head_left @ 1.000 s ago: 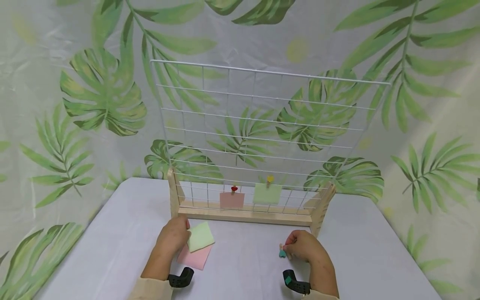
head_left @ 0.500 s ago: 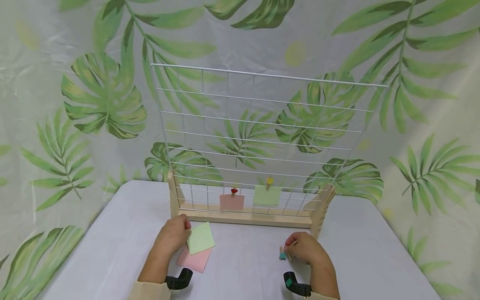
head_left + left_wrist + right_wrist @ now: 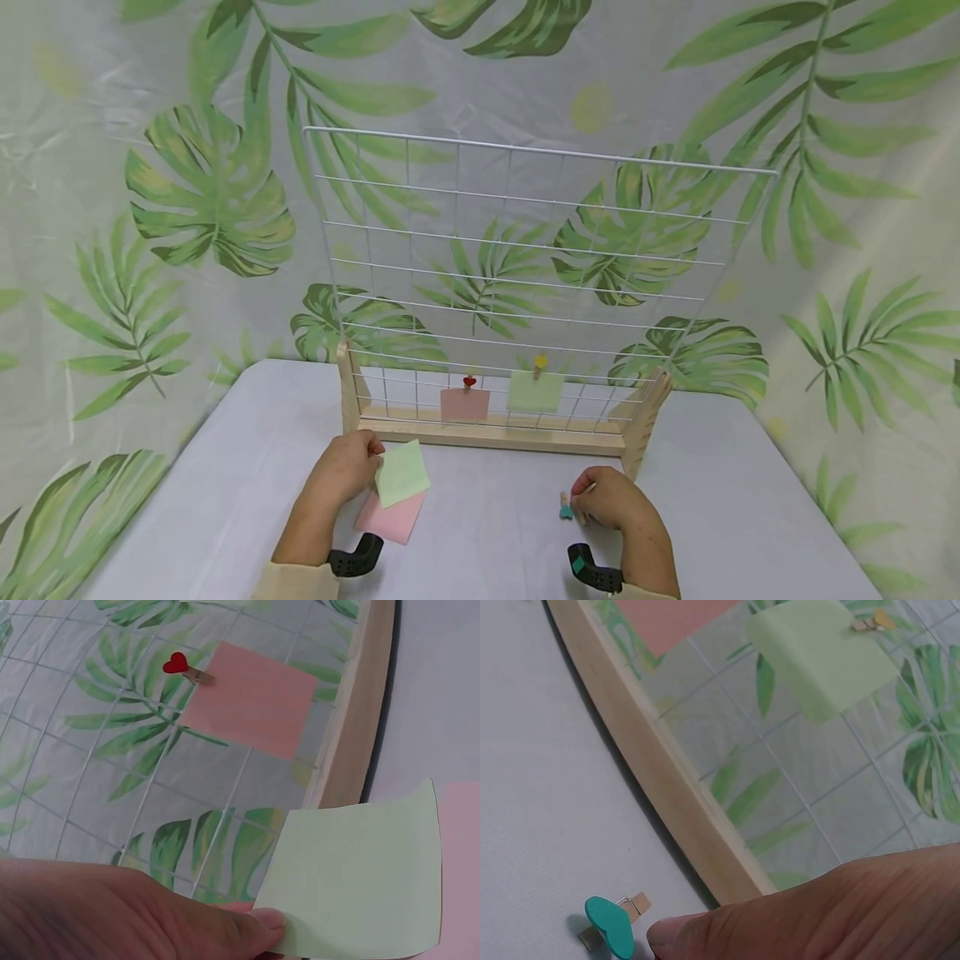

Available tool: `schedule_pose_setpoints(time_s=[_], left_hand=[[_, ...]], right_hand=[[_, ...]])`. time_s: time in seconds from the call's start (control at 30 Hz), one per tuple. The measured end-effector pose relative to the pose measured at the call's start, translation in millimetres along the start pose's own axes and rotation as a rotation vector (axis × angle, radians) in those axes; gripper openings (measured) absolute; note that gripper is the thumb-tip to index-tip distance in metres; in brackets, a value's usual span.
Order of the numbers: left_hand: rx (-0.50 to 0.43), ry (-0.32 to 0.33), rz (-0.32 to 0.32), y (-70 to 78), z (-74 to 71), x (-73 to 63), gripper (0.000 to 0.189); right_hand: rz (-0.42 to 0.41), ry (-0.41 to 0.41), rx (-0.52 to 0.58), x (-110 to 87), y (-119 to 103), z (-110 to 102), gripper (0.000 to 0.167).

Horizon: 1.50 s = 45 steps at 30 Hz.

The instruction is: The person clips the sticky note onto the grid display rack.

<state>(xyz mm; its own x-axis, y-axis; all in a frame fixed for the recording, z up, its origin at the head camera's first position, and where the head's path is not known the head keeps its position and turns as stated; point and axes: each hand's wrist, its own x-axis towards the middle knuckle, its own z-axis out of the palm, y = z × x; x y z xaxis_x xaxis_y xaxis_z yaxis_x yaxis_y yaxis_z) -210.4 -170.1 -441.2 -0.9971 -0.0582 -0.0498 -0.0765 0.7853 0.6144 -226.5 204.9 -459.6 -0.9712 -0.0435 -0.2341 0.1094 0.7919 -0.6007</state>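
Note:
My left hand (image 3: 349, 467) pinches a pale green sticky note (image 3: 352, 877) at its edge, thumb on top. A pink sticky note (image 3: 392, 518) lies on the table, partly under the green one. On the right, my right hand (image 3: 609, 496) is low over the table with fingers bent and thumb tip close to a small wooden clothespin with a teal heart (image 3: 611, 924). That clothespin lies on the tabletop. A pale sliver shows at the right fingers, but I cannot tell whether they hold it.
A white wire grid (image 3: 480, 242) stands in a wooden base (image 3: 487, 435) behind the hands. On it hang a pink note (image 3: 463, 406) under a red-heart clothespin (image 3: 469, 382) and a green note (image 3: 535, 392) under a yellow-heart clothespin (image 3: 540, 362).
Both hands stay almost in place. The head view has shifted slightly, and the left hand's green note has barely moved.

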Motion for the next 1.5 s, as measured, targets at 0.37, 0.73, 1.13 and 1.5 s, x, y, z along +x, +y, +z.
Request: schedule_pose_setpoints(time_s=[0.37, 0.73, 1.13, 1.5], left_hand=[[-0.075, 0.021, 0.074, 5.5, -14.2, -4.8, 0.003], [-0.238, 0.017, 0.082, 10.9, -37.6, -11.5, 0.013], [-0.727, 0.163, 0.089, 28.0, -36.7, -0.8, 0.028], [-1.074, 0.233, 0.043, 53.6, -7.2, 16.8, 0.024]], right_hand=[[0.013, -0.002, 0.015, 1.2, -1, -2, 0.008], [0.017, 0.002, 0.011, 4.2, 2, 0, 0.009], [0.048, -0.003, 0.009, 4.4, 2, -3, 0.008], [0.045, -0.015, 0.013, 5.1, 3, 0, 0.003]])
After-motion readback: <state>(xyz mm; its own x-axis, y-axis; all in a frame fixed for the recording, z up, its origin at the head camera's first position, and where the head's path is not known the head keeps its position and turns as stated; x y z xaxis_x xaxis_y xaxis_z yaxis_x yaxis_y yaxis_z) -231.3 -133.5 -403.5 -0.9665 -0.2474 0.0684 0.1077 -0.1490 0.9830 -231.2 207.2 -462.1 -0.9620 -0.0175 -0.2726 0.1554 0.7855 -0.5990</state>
